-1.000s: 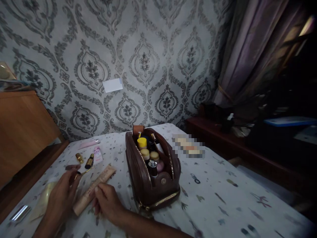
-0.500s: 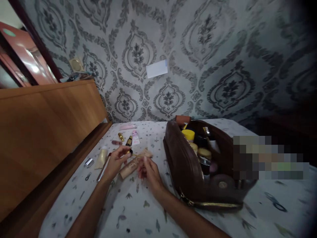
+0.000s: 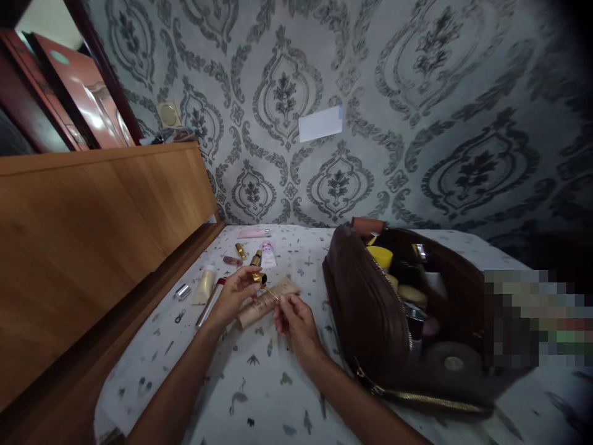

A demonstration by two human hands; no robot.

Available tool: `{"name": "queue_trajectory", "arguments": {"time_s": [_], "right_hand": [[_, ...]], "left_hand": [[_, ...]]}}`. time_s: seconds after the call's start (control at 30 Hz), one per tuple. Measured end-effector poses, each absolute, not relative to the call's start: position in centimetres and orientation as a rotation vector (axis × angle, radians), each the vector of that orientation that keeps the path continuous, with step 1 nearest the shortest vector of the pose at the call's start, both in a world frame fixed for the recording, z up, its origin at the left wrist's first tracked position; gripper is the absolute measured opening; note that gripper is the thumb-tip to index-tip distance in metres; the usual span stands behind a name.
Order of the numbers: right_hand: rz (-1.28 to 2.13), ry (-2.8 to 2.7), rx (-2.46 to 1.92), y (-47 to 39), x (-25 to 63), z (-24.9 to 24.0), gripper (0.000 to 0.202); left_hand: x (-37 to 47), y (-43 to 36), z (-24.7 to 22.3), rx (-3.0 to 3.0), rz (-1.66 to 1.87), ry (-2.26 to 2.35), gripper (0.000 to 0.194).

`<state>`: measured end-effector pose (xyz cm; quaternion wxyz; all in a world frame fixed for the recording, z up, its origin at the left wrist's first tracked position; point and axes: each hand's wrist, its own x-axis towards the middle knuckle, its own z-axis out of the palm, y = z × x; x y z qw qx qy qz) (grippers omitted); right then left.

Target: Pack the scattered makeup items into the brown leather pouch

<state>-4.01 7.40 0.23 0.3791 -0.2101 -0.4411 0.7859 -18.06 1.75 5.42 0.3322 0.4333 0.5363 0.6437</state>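
Note:
My left hand (image 3: 238,293) is closed on a small black-and-gold cosmetic piece (image 3: 260,279). A thin golden stick (image 3: 271,292) runs from this piece to my right hand (image 3: 294,321), whose fingertips pinch its other end. I cannot tell whether stick and piece are joined. Beneath both hands a beige squeeze tube (image 3: 254,313) lies on the patterned cloth (image 3: 259,383). Close to my left wrist is a slim silver tube with a red end (image 3: 210,304). A pale yellow tube (image 3: 204,285) and a silver cap (image 3: 182,292) lie farther left.
An unzipped brown bag (image 3: 365,309) full of jars and cosmetics stands to the right. Beyond my left hand are a gold lipstick-like tube (image 3: 240,251), a pinkish-brown tube (image 3: 232,261), a dark gold-trimmed bottle (image 3: 256,257) and a white-pink tube (image 3: 268,253). A wooden panel (image 3: 111,216) borders the left.
The view has turned, so things sit farther right in the frame. Both hands stay over the beige tube, and the gold part of the piece in my left hand shows more.

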Motion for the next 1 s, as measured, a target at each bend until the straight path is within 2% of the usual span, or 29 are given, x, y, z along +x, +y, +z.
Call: {"name": "queue_trajectory", "arguments": {"time_s": [0.67,1.0], "right_hand": [[2.022,-1.167,-0.54,7.41,-3.97,0.22,0.05],[2.022,-1.191,-0.533,7.47,-4.01,-0.12,0.045]], "left_hand": [[-18.14,1.29,5.0,1.06,1.631,1.319,0.063],[-17.58,0.81,5.87,1.08,1.605,1.179,0.066]]}}
